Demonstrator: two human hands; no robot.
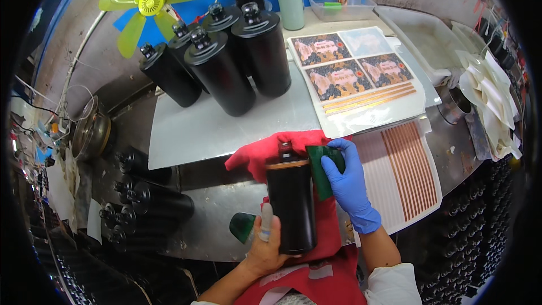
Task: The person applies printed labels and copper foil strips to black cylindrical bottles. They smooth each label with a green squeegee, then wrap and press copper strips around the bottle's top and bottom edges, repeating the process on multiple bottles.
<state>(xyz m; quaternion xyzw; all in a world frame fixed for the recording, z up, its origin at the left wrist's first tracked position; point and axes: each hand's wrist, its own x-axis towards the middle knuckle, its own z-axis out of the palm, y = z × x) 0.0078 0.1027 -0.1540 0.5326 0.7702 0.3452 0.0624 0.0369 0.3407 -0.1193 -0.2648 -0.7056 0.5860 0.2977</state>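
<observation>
A black bottle (291, 209) with a copper-coloured band round its shoulder lies in front of me, its neck pointing away. My left hand (268, 250) is closed on its lower end, the fingers partly hidden under it; one digit wears a whitish cover. In a blue glove, my right hand (351, 183) grips a flat green scraper (319, 176) beside the bottle's shoulder, at its right edge. A red cloth (326, 226) is spread under the bottle. Left of my left hand lies a second green piece (241, 226), similar in colour.
Several black bottles (220, 79) stand on a metal sheet (183, 135) at the back; more black bottles (161, 206) are at left. Transfer sheets (370, 110) and a striped sheet (409, 175) lie at right. A yellow-green fan (151, 3), a flask (288, 0) and a tub (420, 39) stand behind.
</observation>
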